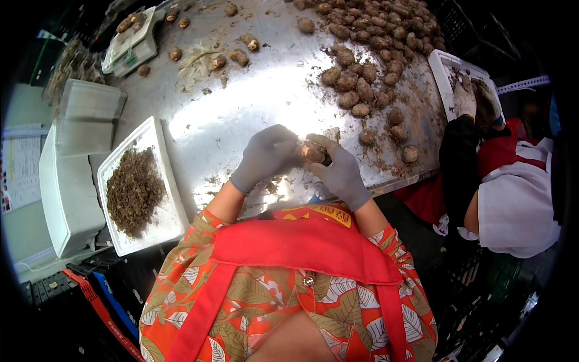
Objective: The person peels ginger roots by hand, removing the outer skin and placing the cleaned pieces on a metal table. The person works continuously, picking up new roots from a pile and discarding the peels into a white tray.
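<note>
My right hand (341,171), in a grey glove, grips a brown taro corm (312,152) between thumb and fingers in front of my apron. Pale patches show on the corm's surface. Against its left end is my gloved left hand (268,156), fingers curled and slightly blurred. Whether those fingers hold anything is hidden. Both hands are over the near part of a metal table (217,122), where brown scraps lie scattered. To the left, a white foam tray (174,226) holds a heap of brown fibrous peelings (135,194).
A large pile of taro corms (384,31) covers the far right. A weighing scale (131,52) with bagged corms stands far left, near stacked clear plastic containers (88,102). At right, a co-worker's gloved hands (466,98) are over another white tray (441,83).
</note>
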Motion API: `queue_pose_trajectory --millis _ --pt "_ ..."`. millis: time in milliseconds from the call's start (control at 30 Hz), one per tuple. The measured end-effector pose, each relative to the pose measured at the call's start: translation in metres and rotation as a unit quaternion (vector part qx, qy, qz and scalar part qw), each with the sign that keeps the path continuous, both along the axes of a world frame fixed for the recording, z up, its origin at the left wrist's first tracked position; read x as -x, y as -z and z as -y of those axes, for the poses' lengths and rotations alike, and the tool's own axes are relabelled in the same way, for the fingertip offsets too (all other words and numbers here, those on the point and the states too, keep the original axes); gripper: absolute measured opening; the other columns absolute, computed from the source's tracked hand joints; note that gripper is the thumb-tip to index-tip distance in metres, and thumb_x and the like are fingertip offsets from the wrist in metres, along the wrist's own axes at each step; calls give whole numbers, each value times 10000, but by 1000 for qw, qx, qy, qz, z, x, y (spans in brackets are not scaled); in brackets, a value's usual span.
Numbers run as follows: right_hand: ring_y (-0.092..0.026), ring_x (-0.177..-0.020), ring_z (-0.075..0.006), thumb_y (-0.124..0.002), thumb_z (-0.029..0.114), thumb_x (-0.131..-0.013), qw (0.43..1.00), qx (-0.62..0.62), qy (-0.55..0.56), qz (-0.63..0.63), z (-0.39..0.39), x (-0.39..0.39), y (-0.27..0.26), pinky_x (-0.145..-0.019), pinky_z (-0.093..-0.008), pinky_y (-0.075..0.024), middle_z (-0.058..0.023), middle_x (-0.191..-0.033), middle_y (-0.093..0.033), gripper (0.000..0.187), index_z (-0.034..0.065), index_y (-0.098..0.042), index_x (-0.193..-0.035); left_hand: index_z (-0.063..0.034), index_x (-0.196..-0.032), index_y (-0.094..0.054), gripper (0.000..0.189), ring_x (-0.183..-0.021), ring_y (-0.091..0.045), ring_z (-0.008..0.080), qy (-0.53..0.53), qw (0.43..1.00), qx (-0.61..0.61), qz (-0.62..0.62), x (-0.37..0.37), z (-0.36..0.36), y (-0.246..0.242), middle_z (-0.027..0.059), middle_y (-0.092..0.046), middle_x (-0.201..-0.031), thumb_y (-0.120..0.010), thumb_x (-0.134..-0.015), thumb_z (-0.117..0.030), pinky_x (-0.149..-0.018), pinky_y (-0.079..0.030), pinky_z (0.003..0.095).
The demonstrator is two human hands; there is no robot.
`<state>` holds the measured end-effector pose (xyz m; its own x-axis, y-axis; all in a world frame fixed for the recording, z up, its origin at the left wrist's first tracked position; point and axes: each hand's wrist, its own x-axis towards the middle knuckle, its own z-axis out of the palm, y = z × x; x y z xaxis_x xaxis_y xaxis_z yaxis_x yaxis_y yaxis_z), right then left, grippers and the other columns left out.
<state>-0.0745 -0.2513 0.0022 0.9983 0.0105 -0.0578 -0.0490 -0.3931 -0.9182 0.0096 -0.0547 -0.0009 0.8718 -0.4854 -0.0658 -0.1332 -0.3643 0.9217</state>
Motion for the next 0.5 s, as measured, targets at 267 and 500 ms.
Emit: queue_pose_trajectory --millis 267,500 --pt "-701 -937 -207 -784 201 -800 999 -32 5 -30 3 2 -1 -830 -314 -544 -132 -1032 -716 492 52 -610 -1235 24 -958 -650 147 -792 -578 85 43 990 76 -113 6 5 -16 39 -660 -872 -575 -922 -97 -707 -489 250" --pt "-684 -972 -199 -788 151 -780 997 -53 -43 -24 -3 4 -6 -830 -307 -544 -124 -1053 -699 456 42 -642 -1198 -10 -977 -611 175 -791 -589 267 101 991 2 86 2 6 18 114 -611 -857 -603 -874 -151 -682 -486 359"
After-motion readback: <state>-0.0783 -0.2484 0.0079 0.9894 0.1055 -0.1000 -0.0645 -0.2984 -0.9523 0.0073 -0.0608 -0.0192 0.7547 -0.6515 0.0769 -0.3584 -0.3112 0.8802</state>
